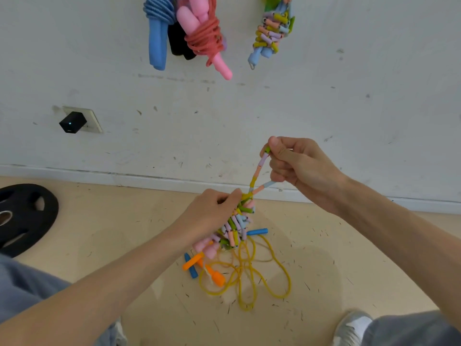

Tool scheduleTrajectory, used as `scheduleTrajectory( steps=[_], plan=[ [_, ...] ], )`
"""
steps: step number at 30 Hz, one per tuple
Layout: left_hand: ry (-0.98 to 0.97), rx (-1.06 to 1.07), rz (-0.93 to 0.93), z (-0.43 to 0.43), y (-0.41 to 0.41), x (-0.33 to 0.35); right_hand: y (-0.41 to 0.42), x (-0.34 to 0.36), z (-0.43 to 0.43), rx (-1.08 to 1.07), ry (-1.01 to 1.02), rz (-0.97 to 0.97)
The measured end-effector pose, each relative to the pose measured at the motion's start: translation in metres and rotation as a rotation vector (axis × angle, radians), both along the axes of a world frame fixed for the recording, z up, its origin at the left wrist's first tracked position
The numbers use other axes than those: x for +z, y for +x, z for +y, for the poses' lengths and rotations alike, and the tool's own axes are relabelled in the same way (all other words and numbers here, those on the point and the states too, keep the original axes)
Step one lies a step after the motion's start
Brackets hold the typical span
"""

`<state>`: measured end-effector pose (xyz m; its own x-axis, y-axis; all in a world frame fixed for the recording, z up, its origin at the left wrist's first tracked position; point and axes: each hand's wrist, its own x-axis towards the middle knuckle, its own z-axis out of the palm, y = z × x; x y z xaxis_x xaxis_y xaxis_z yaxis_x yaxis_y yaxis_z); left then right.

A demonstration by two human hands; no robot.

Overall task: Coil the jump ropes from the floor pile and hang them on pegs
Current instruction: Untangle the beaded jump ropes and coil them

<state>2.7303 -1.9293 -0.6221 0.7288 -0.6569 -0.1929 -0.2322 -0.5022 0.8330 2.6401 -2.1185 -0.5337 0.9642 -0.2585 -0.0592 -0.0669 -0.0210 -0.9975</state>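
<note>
Now, beaded rope coil [237,226] tight in left fingers [230,197], its loop [259,169] tight in right fingers [280,156].

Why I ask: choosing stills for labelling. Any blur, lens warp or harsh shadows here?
Head view: soft, even light, no glare; only a faint shadow on the floor around the yellow rope; the left hand, right hand and beaded rope are sharp; wide-angle stretch enlarges the forearms at the lower edge.

Top edge cuts off the hung blue rope [159,28], red rope [207,38] & beaded rope [273,28], so whatever holds them is out of frame. The black handles [178,41] sit mostly behind the red one. Pt of the beaded bundle [237,226] is hidden by the left hand [212,213], and its loop end is buried in the right hand [299,166]. The weight plate [25,218] is cropped at the left edge.
</note>
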Motion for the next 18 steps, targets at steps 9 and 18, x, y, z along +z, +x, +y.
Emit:
scheduleTrajectory(
  steps=[9, 18],
  plan=[
    [-0.051, -0.26, 0.008, 0.004, -0.001, 0.004, -0.004, -0.006, 0.004, 0.09, 0.017, 0.075],
    [-0.441, -0.072, -0.148, -0.019, 0.02, 0.04, 0.008, 0.017, -0.012, -0.02, -0.296, 0.102]
  ],
)
